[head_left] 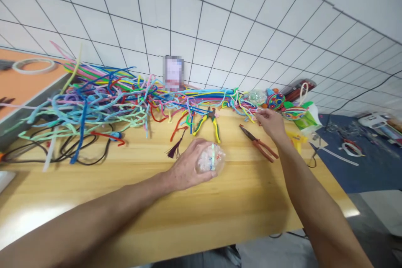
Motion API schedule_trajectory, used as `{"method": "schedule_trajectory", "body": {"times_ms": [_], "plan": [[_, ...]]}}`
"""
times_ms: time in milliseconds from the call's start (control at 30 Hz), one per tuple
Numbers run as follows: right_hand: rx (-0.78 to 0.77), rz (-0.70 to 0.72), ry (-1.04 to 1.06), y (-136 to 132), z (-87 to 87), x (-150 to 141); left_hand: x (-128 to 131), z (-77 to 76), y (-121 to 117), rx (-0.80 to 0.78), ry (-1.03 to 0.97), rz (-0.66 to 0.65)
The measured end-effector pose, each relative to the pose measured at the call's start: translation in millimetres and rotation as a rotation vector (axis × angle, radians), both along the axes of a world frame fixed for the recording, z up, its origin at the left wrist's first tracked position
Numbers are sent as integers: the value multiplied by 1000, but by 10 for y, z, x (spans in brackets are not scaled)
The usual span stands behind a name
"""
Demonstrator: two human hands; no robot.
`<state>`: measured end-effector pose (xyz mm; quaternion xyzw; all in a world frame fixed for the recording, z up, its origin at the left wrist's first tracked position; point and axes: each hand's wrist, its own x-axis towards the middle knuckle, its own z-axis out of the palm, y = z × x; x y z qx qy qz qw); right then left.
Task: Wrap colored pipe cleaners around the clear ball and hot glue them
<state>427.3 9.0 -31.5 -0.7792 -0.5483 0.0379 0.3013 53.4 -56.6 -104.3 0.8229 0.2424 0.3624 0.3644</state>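
Observation:
My left hand is wrapped round a clear, rounded plastic container with whitish contents and a pale green strip across it. My right hand reaches over the back of the table, fingers pinched together at the edge of a small heap of coloured pipe cleaners. What its fingertips hold, if anything, is too small to make out. Between the hands lie long-nose pliers with red handles. Behind the container, yellow-handled pliers rest with their handles spread. A dark purple tassel lies beside my left hand.
A large tangle of pipe cleaners covers the back left, with a black cable in front. A blurred upright phone-like screen leans on the tiled wall. Colourful round ornaments and a yellow tool are at the right.

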Motion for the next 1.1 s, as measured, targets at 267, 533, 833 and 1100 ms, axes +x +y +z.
{"method": "schedule_trajectory", "body": {"times_ms": [267, 533, 833, 1100], "plan": [[-5, 24, -132, 668, -166, -66, -11, -133, 19, -98, 44, 21], [108, 211, -174, 993, -247, -516, 24, -126, 40, -200, 25, -8], [5, 562, -125, 927, -21, -1314, 66, -65, 105, -231, -67, -16], [-114, 899, -103, 854, 355, -2232, 108, -34, 106, -235, -73, -3]]}}
